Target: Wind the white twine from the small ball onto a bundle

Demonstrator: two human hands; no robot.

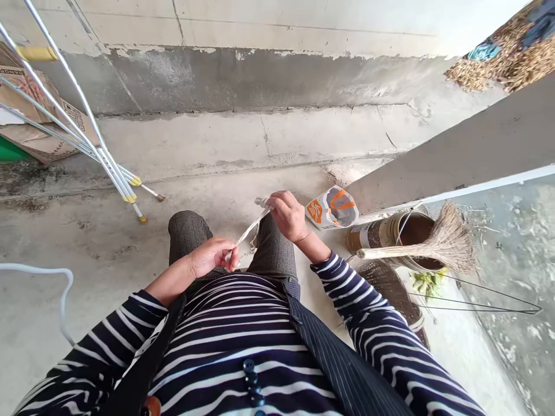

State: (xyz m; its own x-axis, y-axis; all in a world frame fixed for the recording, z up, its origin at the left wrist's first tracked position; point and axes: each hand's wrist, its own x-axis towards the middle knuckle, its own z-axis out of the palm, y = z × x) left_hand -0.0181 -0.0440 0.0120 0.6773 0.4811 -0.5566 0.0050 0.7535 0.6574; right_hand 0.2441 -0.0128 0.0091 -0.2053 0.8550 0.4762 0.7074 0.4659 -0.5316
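A pale twisted cord is stretched at a slant between my two hands, above my lap. My left hand pinches its lower end, fingers closed, close to my waist. Farther out and to the right, my right hand grips the upper part of the cord with bent fingers. A short whitish end pokes out to the left of that hand. More strands of the same colour hang between my knees, partly hidden by my hands.
Aluminium crutches lean at the left by a cardboard box. Right of my knees stand a paper-like bag and a bucket, with a straw broom across it. A pale hose lies left.
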